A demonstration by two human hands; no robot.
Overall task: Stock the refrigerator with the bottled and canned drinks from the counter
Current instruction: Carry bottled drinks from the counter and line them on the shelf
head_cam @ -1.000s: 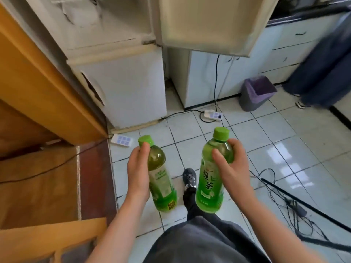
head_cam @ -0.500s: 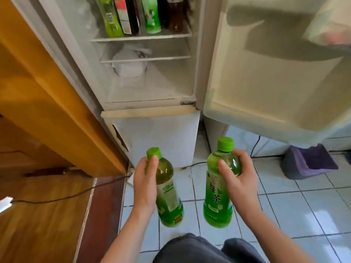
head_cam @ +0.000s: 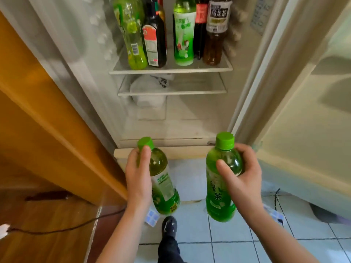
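Left hand (head_cam: 138,177) wrapped round green tea bottle (head_cam: 164,186), right hand (head_cam: 245,179) clutched second bottle (head_cam: 218,196), both held low before open refrigerator (head_cam: 85,54). Top shelf (head_cam: 171,70) looked crowded: squeezing these in could topple standing bottles (head_cam: 183,35); two-handed loading risked a slipped grip.

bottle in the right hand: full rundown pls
The right-hand bottle is clear green plastic holding green liquid, bright green cap on, green label with white characters. It is roughly upright, in the air before the open refrigerator. Only the right hand touches it, gripping its upper body.
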